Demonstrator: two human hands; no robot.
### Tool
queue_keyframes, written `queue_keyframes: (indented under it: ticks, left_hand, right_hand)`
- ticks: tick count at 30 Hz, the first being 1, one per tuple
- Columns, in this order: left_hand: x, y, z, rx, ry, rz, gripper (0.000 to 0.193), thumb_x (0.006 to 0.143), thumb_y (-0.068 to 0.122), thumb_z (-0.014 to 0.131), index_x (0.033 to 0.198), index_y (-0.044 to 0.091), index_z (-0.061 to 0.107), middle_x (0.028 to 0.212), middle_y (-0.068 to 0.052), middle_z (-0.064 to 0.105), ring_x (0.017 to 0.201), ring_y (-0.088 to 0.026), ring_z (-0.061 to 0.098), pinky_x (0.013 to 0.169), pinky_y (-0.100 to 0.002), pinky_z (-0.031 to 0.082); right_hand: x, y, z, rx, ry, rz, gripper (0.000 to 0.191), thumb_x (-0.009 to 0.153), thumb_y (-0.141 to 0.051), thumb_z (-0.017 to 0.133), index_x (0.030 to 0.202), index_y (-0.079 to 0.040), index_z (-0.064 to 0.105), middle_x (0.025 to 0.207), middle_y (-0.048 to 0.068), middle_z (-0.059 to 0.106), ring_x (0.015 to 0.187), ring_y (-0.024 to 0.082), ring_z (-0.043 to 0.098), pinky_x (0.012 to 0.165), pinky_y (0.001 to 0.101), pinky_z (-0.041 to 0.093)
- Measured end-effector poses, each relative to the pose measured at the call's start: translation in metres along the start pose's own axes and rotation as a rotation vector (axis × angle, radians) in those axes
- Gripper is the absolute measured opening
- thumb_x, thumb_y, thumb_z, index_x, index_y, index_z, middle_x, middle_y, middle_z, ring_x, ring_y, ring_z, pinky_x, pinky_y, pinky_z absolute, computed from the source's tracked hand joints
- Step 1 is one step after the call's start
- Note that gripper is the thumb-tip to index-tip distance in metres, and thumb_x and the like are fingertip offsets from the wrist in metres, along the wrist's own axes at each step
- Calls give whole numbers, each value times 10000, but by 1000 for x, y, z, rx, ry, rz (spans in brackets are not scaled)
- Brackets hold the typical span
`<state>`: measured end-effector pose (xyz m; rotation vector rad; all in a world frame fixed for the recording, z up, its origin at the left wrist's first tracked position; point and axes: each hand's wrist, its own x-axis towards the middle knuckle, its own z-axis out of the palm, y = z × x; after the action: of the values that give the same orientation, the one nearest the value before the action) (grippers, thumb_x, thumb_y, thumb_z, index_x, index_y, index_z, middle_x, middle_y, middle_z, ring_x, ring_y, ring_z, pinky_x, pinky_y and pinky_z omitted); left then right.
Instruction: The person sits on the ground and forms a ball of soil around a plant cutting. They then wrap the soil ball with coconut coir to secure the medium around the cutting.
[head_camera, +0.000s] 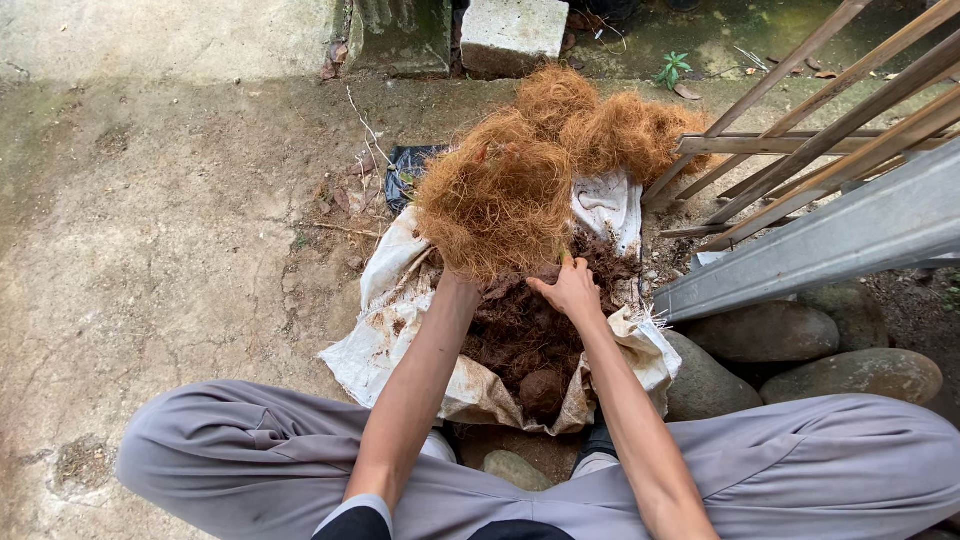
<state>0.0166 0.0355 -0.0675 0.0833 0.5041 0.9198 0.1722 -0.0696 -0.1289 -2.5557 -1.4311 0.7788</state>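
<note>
I see my left hand (462, 272) buried under a big clump of coconut fibre (497, 200), clamped on it and lifting it above the white sack (385, 290). The clump is shaggy, orange-brown, tangled, its long axis running from 6 toward 12 o'clock. My right hand (570, 290), fingers together, presses the dark husk pile (520, 335) in the sack at 4 o'clock of the clump.

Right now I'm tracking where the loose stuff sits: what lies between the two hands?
In the head view, dark brown husk crumbs in the white sack lie between left hand and right hand.
</note>
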Motion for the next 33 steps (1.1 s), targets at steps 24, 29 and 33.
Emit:
queue_keyframes:
  ticks: [24, 29, 33]
  left_hand:
    - [-5, -24, 20, 151, -302, 73, 611, 1080, 549, 331, 1394, 74, 553, 1276, -138, 675, 1074, -285, 695, 861, -429, 632]
    - [2, -27, 21, 325, -163, 49, 610, 1098, 549, 352, 1436, 85, 557, 1333, -148, 633, 1134, -275, 640, 890, -441, 564]
    - [-7, -13, 33, 322, -105, -33, 847, 957, 724, 303, 1523, 114, 458, 1542, -228, 449, 1379, -390, 464, 1069, -620, 419]
  right_hand:
    - [-60, -44, -153, 216, 318, -545, 885, 822, -591, 794, 1544, -196, 470, 1424, 141, 561, 1307, 323, 567, 1103, 548, 493]
    - [-55, -42, -153, 372, 268, -367, 663, 837, -461, 769, 1413, -185, 591, 1404, 123, 623, 1119, 266, 710, 992, 489, 590]
    - [-55, -37, -154, 502, 515, -366, 547, 858, -380, 823, 1315, -121, 670, 1315, 135, 712, 1178, 284, 702, 1042, 507, 531]
